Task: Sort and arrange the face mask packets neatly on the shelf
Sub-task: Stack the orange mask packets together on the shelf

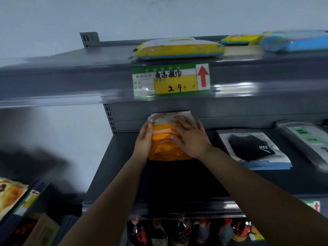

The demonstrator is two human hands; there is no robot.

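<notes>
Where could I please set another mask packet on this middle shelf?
Bare shelf lies in front of the orange packets, left of the black mask packet. The right end, by the face mask pack, is crowded.

Glossy plastic packet [169,139] — seemingly metal shelf [177,178]

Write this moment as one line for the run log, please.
left hand: holds orange packets at side | right hand: flat on top | black mask packet: right, apart
</notes>
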